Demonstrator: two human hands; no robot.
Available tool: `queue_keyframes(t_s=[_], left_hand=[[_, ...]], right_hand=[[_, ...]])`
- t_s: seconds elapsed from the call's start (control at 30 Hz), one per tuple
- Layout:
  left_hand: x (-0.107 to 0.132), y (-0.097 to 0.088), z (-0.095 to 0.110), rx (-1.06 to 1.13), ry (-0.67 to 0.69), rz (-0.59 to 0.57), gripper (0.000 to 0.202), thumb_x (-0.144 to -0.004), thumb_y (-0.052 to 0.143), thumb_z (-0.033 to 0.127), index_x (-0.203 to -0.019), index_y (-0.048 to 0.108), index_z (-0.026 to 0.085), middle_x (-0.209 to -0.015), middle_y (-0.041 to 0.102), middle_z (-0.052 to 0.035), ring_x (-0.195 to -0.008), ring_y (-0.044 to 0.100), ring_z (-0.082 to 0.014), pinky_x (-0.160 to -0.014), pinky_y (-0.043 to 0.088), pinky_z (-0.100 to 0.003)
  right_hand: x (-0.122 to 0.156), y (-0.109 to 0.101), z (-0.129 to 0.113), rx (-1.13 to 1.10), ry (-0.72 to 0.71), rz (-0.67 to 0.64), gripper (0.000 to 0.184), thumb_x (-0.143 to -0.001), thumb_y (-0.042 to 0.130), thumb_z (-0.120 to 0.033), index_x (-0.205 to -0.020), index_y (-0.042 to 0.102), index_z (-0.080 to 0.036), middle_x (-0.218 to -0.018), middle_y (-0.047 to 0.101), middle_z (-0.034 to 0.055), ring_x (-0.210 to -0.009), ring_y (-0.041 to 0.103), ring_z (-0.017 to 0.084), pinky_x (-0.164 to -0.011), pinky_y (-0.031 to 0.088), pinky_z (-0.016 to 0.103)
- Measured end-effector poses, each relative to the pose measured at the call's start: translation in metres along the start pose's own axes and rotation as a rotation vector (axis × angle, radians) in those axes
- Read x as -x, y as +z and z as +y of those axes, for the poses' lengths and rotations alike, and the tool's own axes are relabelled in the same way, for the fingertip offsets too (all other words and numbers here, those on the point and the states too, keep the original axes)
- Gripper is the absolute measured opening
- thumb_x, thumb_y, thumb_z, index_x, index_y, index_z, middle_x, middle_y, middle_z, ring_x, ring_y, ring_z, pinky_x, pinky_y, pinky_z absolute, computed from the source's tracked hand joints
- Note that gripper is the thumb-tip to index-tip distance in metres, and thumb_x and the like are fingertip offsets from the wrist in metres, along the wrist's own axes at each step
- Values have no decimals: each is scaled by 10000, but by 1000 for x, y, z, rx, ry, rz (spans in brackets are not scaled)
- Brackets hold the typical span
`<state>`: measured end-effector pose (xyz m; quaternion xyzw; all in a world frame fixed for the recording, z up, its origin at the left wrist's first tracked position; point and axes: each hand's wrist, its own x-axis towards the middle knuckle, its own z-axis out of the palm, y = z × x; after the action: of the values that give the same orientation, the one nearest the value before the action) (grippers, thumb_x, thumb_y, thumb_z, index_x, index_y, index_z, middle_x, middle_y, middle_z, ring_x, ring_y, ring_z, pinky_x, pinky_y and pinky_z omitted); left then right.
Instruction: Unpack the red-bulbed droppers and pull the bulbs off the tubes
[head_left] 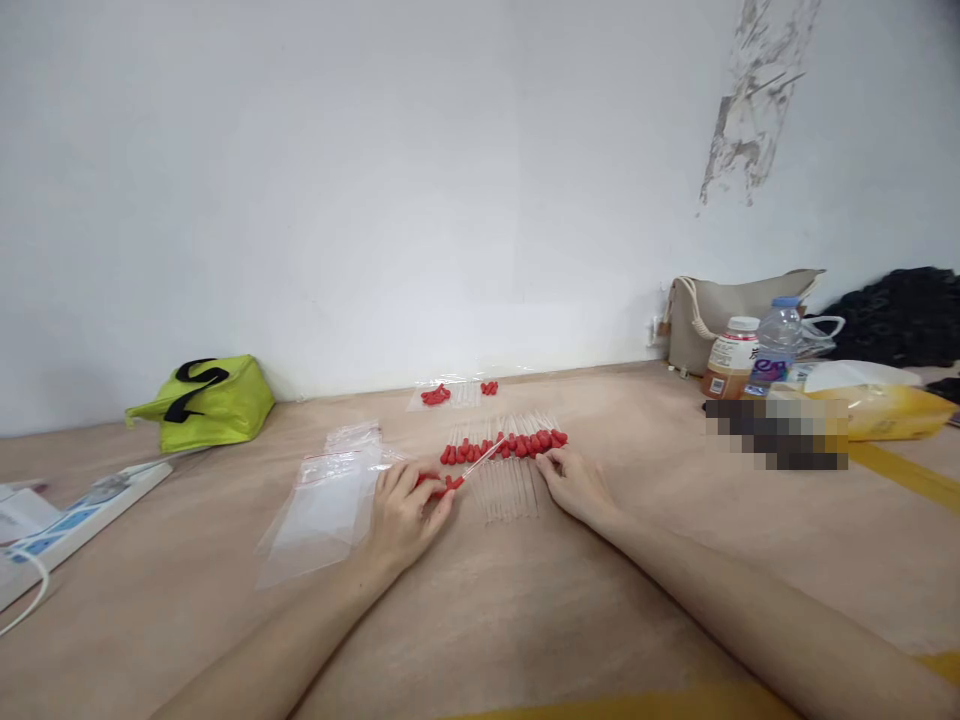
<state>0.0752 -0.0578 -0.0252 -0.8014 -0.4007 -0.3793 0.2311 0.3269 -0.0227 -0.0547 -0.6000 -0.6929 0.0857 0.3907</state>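
Observation:
A row of thin glass droppers with red rubber bulbs (517, 444) lies on the brown table, the tubes pointing partly away from me and partly toward me. My left hand (405, 508), at the row's left end, pinches a dropper by its red bulb (454, 483). Its clear tube slants up and right across the row. More red shows under those fingers. My right hand (574, 480) has its thumb and fingertips closed at the row's right end, against a red bulb; part of the grip is hidden.
Clear zip bags (322, 505) lie left of my left hand. Behind the row, more red-bulbed droppers (436, 396) rest on clear plastic by the wall. A green bag (217, 400) and power strip (82, 520) stand left; bottles (733, 358), a yellow tissue pack (877, 412) and grey bag (739, 300) right.

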Motion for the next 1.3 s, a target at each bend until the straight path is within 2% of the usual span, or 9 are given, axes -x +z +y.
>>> queue_keyframes(t_s=[0.13, 0.23, 0.37, 0.47, 0.53, 0.77, 1.0, 1.17, 1.3], left_hand=[[6, 6, 5, -22, 108, 34, 48, -749, 586, 224, -713, 612, 207, -806, 628, -17, -801, 526, -169, -756, 376, -327], [3, 9, 8, -50, 165, 58, 25, -740, 600, 222, -722, 605, 206, -794, 633, -12, -779, 532, -165, -748, 381, -328], [3, 10, 9, -69, 250, 67, 11, -731, 611, 202, -738, 603, 202, -819, 644, -9, -814, 541, -172, -751, 377, -329], [3, 10, 11, -69, 277, 73, 30, -732, 607, 196, -759, 612, 207, -818, 645, -11, -825, 542, -174, -750, 373, -328], [3, 9, 14, -56, 284, 80, 23, -737, 600, 200, -754, 615, 206, -810, 645, -13, -823, 541, -174, -753, 374, -328], [-1, 11, 23, 18, 288, -13, 116, -770, 580, 276, -858, 623, 213, -879, 652, -25, -872, 531, -185, -796, 353, -355], [0, 10, 22, 11, 359, -44, 113, -796, 560, 291, -743, 621, 212, -738, 658, 13, -737, 523, -143, -782, 327, -358], [-3, 4, 26, 7, 384, -50, 127, -808, 543, 231, -703, 606, 199, -692, 654, 30, -692, 512, -133, -780, 331, -369], [1, -1, 17, 21, 414, -30, 139, -808, 507, 130, -718, 592, 192, -712, 654, 28, -704, 528, -139, -773, 349, -374]], right_hand=[[-2, -3, 2, -174, -8, -4, 430, -873, 250, -427, -694, 551, -178, -717, 589, 36, -690, 530, 165, -624, 367, 268], [0, -7, 1, -288, -76, 36, 429, -885, 231, -427, -799, 568, -177, -789, 604, 46, -749, 539, 171, -661, 388, 277], [8, -13, -7, -178, -424, 16, 312, -853, 394, -422, -979, 581, -207, -937, 614, 47, -889, 514, 179, -836, 329, 341], [13, -11, -13, -12, -694, -34, 280, -816, 492, -404, -1010, 593, -229, -901, 630, 37, -882, 497, 180, -888, 259, 386], [15, -7, -16, 54, -788, -42, 250, -835, 479, -364, -1011, 599, -233, -828, 636, 25, -844, 492, 169, -889, 242, 392], [16, -3, -18, 78, -881, -21, 210, -861, 444, -284, -939, 630, -226, -687, 582, 10, -744, 448, 134, -802, 276, 327], [17, -5, -17, 34, -918, -76, 192, -847, 460, -287, -835, 637, -214, -595, 537, -7, -690, 394, 128, -801, 271, 324], [18, -3, -16, 16, -927, -83, 204, -852, 445, -284, -808, 628, -203, -574, 521, 0, -694, 388, 137, -795, 280, 337], [15, -5, -8, -50, -905, -67, 215, -851, 436, -265, -796, 633, -196, -574, 518, 7, -692, 405, 142, -781, 308, 338]])
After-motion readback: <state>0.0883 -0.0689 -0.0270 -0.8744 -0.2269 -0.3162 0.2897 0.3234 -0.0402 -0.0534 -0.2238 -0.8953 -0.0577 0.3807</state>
